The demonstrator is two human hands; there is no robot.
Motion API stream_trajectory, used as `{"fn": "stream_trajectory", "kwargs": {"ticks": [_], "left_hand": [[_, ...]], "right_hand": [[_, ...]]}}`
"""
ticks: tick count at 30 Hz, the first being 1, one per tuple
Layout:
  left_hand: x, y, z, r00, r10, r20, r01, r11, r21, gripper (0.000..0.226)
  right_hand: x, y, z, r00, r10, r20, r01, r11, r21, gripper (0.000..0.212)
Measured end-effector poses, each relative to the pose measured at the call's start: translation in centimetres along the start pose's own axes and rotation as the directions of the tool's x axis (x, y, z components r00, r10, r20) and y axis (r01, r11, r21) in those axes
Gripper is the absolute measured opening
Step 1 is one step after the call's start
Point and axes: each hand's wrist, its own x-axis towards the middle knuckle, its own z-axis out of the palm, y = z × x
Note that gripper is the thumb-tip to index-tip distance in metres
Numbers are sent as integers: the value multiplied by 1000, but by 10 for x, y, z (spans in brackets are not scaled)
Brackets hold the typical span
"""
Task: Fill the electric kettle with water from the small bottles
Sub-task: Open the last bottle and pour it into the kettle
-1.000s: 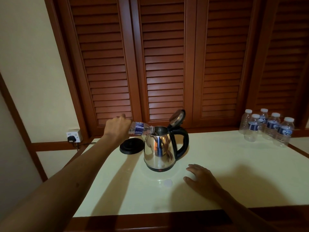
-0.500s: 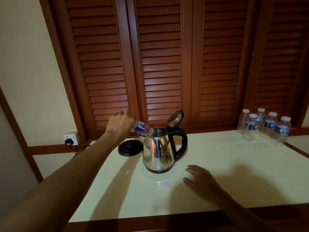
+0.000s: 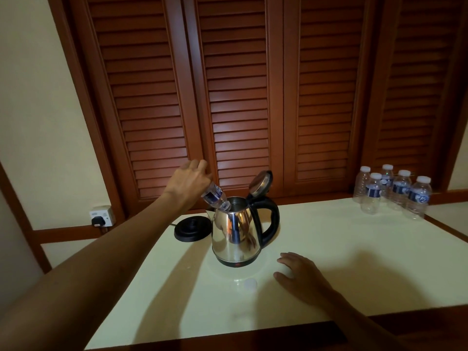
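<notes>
A steel electric kettle (image 3: 236, 234) with a black handle stands mid-table, its lid (image 3: 260, 183) hinged up. My left hand (image 3: 188, 181) grips the base of a small water bottle (image 3: 215, 197), tipped steeply neck-down into the kettle's mouth. My right hand (image 3: 302, 277) rests flat on the table to the right of the kettle, fingers spread, holding nothing. A white bottle cap (image 3: 250, 283) lies on the table in front of the kettle.
The black kettle base (image 3: 192, 228) sits left of the kettle, its cord running to a wall socket (image 3: 101, 215). Several capped small bottles (image 3: 393, 192) stand at the table's back right corner. Wooden louvred doors (image 3: 240, 97) rise behind the pale table (image 3: 354, 249).
My left hand has lifted the bottle's base higher, so the bottle tilts from nearly level to steeply neck-down. The right hand has stayed put.
</notes>
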Motion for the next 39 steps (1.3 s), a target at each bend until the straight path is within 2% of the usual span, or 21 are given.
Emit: {"fn": "stream_trajectory", "kwargs": {"ticks": [5,8,14,19,23,27,31,36,39], "left_hand": [[5,0,0,998,46,-42,-45,999,16,57],[5,-2,8,999,23,-23,-23,1000,6,59],[-5,-9,33,982,-146,116,165,971,-175,67],[-27,-3,52,928,-286,241,352,885,-306,73],[-43,8,71,859,-381,340,508,709,-489,52],[-59,31,90,853,-387,350,510,475,-717,39],[-77,60,109,838,-396,375,498,274,-822,46],[-104,84,129,827,-323,461,497,35,-867,35],[-119,92,134,834,-299,463,466,-67,-882,42]], "right_hand": [[0,-1,-1,1000,4,3,-4,1000,17,60],[0,-1,0,1000,10,14,-10,1000,12,60],[1,-1,1,1000,16,-4,-16,1000,-5,55],[0,-4,-1,1000,8,-17,-8,1000,4,53],[-1,-4,-1,1000,5,-30,-5,1000,16,55],[-3,-6,-3,1000,-13,-27,13,1000,2,51],[-3,-8,-4,1000,-22,-22,22,999,-31,49],[-3,-8,-4,1000,-19,-18,19,998,-52,49],[-3,-7,-3,999,-44,-15,43,995,-91,48]]}}
